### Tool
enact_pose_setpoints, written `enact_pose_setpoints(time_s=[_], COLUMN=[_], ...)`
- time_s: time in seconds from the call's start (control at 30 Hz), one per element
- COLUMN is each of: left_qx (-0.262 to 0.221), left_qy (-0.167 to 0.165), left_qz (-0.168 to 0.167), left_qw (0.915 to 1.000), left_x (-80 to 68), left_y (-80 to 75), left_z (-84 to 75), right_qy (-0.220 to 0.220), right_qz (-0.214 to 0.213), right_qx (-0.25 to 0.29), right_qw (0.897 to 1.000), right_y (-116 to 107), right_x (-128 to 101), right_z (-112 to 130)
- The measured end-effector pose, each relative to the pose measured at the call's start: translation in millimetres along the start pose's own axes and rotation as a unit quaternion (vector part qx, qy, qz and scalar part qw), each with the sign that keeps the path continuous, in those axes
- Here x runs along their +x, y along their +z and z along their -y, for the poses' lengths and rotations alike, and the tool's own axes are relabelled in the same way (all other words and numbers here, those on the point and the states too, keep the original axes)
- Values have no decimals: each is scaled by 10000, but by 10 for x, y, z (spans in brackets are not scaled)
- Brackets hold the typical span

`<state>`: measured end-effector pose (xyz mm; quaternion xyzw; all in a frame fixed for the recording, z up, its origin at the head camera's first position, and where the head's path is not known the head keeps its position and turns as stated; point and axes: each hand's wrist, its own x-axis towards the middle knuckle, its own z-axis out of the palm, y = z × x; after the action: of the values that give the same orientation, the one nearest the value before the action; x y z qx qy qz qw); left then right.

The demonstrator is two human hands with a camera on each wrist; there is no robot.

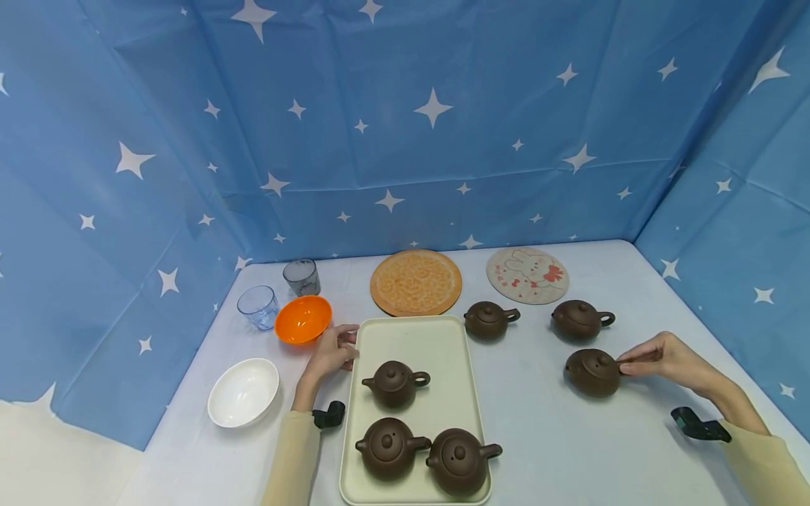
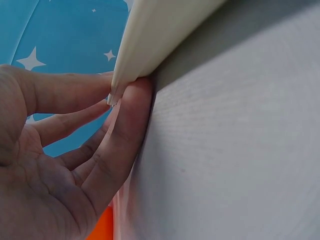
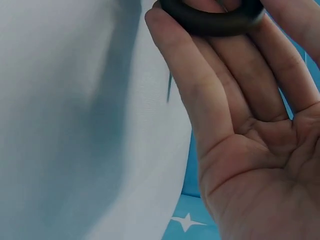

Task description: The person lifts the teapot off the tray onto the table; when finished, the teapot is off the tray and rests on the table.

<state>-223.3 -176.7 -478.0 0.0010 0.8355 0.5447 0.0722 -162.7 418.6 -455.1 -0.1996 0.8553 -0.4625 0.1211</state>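
Note:
My left hand (image 1: 334,349) pinches the left rim of a cream tray (image 1: 436,344); in the left wrist view, the rim sits between thumb and fingers. Three dark brown teapots stand on the tray: one mid-tray (image 1: 394,384), one at the front left (image 1: 389,448) and one at the front right (image 1: 458,462), its handle reaching past the rim. On the right, my right hand (image 1: 664,364) grips the handle of another brown teapot (image 1: 593,372). The right wrist view shows the teapot's looped handle (image 3: 215,22) among the fingers; its body is out of that view.
Two more teapots (image 1: 487,320) (image 1: 579,320) stand beyond the right hand and tray. A round orange mat (image 1: 415,282) and a rabbit mat (image 1: 528,275) lie at the back. On the left are an orange bowl (image 1: 304,320), a white bowl (image 1: 243,393) and two glasses (image 1: 258,307) (image 1: 302,277).

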Motion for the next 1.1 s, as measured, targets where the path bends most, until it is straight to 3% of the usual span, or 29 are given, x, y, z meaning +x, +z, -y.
enact_pose_setpoints(time_s=[0.23, 0.5, 0.77, 1.1], left_qx=[5, -13, -21, 15], left_qy=[-2, 14, 28, 25], left_qz=[-19, -2, 12, -65], left_qw=[10000, 10000, 10000, 10000], left_x=[-9, 5, -1, -5], left_y=[3, -1, -11, 13], left_z=[-12, 3, -10, -13], right_qy=[310, -256, -639, -1175], right_qz=[-661, -962, -543, 164], right_qx=[-338, -362, -47, 343], right_qw=[9968, 9944, 9965, 9923], right_y=[65, 238, 557, 1243], right_x=[51, 338, 740, 1205], right_z=[143, 492, 772, 1009])
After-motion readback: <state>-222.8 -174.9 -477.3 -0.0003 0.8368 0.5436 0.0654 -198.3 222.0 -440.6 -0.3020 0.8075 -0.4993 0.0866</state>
